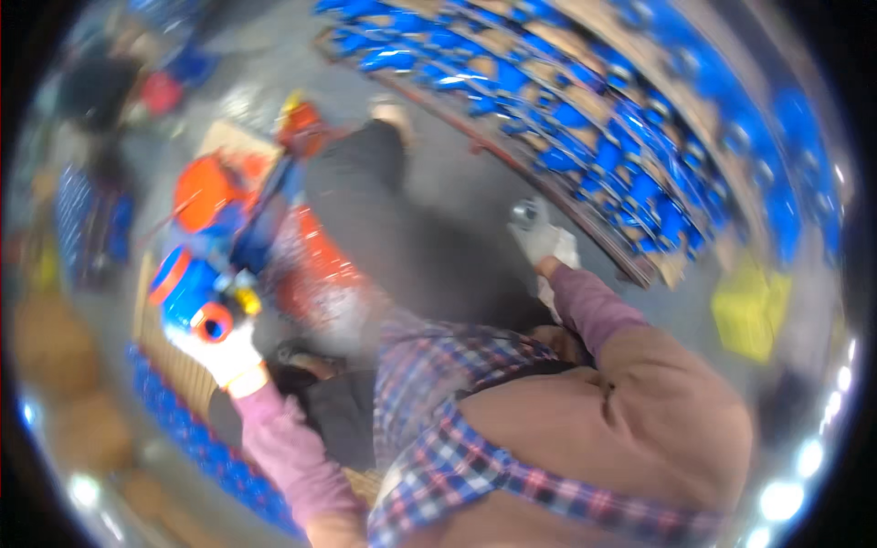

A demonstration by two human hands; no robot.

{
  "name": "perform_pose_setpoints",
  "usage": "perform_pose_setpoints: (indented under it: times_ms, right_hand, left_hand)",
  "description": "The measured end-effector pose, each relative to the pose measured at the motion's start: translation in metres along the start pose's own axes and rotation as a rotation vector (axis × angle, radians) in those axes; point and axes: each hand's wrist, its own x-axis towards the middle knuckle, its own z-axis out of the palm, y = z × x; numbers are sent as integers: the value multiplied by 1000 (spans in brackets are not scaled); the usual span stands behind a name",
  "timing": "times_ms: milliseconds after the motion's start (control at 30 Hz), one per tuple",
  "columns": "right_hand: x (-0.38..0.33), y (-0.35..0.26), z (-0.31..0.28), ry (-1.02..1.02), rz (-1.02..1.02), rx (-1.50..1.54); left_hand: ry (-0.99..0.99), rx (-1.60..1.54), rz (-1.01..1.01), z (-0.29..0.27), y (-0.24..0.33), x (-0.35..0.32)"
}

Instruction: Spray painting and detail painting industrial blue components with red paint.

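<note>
My left hand (227, 354), in a white glove, is closed around a blue cast fitting (187, 290) with orange-red round ends, one of them with a dark hole. A small yellow-and-metal piece (245, 294) shows at the fitting's right side. Off to the right, my gloved right hand (545, 243) is closed at a round grey metal piece (525, 213); blur hides its exact kind. Just beyond the left hand lies a round orange-red piece (203, 194), next to more blue parts.
Rows of blue parts (585, 137) fill a rack with a reddish rail (512, 157) at the far right. Between my legs lies red material under clear plastic (315, 265). A yellow box (751, 310) stands at right. Blue parts (196, 429) line the slatted wood at left.
</note>
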Motion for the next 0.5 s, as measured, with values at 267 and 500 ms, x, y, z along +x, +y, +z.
perform_pose_setpoints:
  times_ms: [267, 500]
  right_hand:
    - [46, -81, 2, 108, -412, 348]
    - [-61, -240, -141, 295, -1110, 759]
  left_hand:
    - [245, -1288, -659, 7, -10, 16]
    - [298, -1345, -675, 11, -32, 14]
